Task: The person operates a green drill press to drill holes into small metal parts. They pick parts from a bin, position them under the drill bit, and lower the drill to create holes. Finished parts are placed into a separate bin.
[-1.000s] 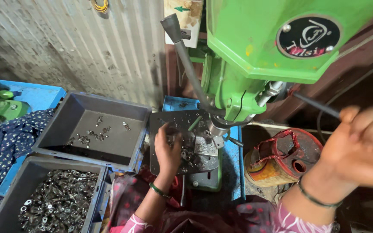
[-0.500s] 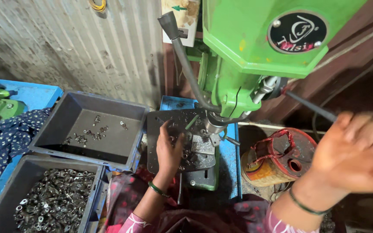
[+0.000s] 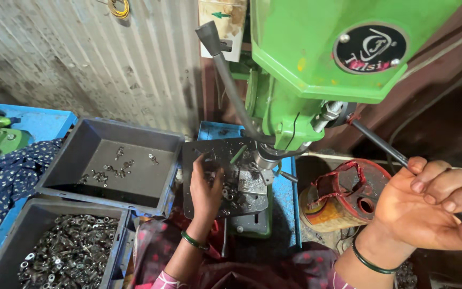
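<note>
Left hand [image 3: 207, 187] flat on the drill table [image 3: 225, 179], fingers spread over small metal parts [image 3: 231, 194], pressing rather than gripping; parts directly below the spindle [image 3: 266, 160], just right of the fingertips. Right hand [image 3: 434, 206] clenched round the feed lever [image 3: 378, 143]; lever's long axis slanting from the green drill head [image 3: 322, 48] down to the right. Left hand nearer the parts. Two grey bins [image 3: 110, 166] at the left edge: far bin with a few parts, near bin [image 3: 65, 257] heaped, uncountable. One red-rimmed tin [image 3: 343, 198] between the hands.

drill bit — hidden behind green head [image 3: 316, 64] | lower bin [image 3: 54, 251] — cut off by edge
</note>
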